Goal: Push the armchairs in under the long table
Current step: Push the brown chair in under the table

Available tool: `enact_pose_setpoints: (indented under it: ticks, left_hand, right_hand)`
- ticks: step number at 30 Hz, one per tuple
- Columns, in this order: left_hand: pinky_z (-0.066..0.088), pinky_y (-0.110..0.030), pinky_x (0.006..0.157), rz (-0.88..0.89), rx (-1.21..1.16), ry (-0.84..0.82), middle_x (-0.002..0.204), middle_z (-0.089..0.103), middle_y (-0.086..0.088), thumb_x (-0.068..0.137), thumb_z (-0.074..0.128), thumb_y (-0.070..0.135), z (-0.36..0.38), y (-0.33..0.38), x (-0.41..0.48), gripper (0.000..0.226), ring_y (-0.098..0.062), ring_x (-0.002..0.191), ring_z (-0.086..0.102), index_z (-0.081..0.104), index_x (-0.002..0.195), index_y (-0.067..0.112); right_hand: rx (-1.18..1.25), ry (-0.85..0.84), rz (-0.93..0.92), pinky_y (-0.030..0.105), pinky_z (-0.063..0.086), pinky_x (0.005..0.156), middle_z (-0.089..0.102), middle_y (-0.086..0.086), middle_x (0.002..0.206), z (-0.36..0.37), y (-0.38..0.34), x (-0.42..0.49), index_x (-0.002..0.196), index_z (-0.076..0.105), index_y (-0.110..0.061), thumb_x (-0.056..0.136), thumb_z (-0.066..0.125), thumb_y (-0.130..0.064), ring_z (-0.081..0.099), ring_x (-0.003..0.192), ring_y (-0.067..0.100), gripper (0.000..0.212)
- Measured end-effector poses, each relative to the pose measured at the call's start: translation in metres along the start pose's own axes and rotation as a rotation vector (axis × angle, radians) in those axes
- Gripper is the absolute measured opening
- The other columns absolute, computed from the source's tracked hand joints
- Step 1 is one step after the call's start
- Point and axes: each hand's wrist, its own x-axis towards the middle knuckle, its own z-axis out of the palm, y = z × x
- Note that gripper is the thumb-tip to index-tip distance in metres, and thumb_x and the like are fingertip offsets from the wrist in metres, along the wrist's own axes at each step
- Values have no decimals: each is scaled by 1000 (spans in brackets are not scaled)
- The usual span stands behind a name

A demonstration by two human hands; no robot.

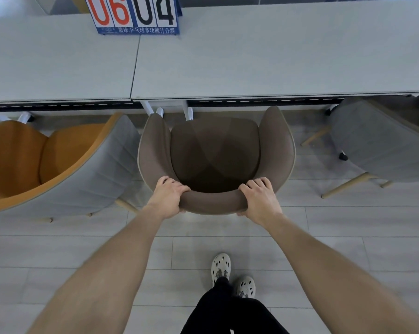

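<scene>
Your left hand (168, 196) and right hand (260, 198) each grip the top of the brown armchair (215, 150) backrest. Its arm tips sit just short of the bench (251, 63) edge, between an orange armchair (46, 162) and a grey armchair (382, 141).

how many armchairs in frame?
3. Orange-seated, grey-backed armchair at left; brown upholstered armchair in the centre, held by the left hand and right hand; grey fabric armchair at right, partly under the long pale table. Others may be off-frame.
</scene>
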Motion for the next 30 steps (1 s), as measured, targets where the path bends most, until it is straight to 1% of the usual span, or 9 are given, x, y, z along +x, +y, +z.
enact_pose_setpoints:
  ticks: [7,12,15,17,20,22,23,27,30]
  left_hand:
    - [14,-46,131,5,32,-15,146,61,11,85,82,49,-2,4,-4,67,-20,141,47,56,146,42]
    - [15,-45,130,-2,31,-26,144,63,11,80,85,54,-3,3,-2,72,-19,140,49,56,146,42]
    - [13,-49,132,-14,30,-87,144,62,9,73,87,59,-8,8,-2,85,-20,141,50,54,148,39]
    - [19,-53,131,-15,2,-151,141,62,9,68,89,64,-20,18,-2,93,-21,138,53,52,149,38]
    - [41,-47,120,1,-131,-259,138,63,10,62,89,70,-48,47,0,101,-20,129,59,51,150,38]
    - [50,-45,113,15,-211,-287,144,60,10,59,87,73,-66,74,7,106,-20,131,59,50,152,38]
    - [51,-45,112,30,-212,-277,147,59,9,61,85,74,-75,88,13,104,-20,133,58,51,152,37]
    - [53,-45,108,86,-129,-202,147,63,0,84,77,63,-109,151,55,77,-23,130,62,54,150,33]
    - [53,-46,107,152,-56,-174,144,65,-2,91,74,57,-133,213,88,65,-25,128,63,57,148,30]
  right_hand:
    - [7,6,-1,47,28,125,66,-1,123,2,0,-4,131,64,-27,73,89,-63,57,123,26,73]
    - [-12,-20,-21,48,24,129,64,-2,130,1,1,-2,136,60,-28,76,86,-64,55,128,25,75]
    - [-34,-45,-58,49,18,134,65,0,137,-5,5,-5,143,58,-23,78,87,-54,54,136,26,78]
    - [-36,-52,-80,47,13,136,61,2,147,-13,10,-11,150,55,-19,81,86,-45,48,146,25,80]
    - [14,-40,-66,44,12,135,46,4,166,-31,30,-31,161,43,-18,90,80,-39,32,159,26,83]
    - [62,-16,-20,45,16,135,38,3,172,-43,51,-49,164,39,-19,95,75,-38,28,162,25,80]
    - [90,-9,22,44,21,133,40,3,171,-48,64,-58,163,41,-18,97,73,-37,31,160,25,76]
    - [154,-2,233,40,41,117,59,4,148,-60,138,-97,144,54,-16,97,68,-35,53,139,28,53]
    - [196,-1,353,45,46,113,60,5,146,-63,205,-130,146,52,-17,97,69,-40,57,135,31,58]
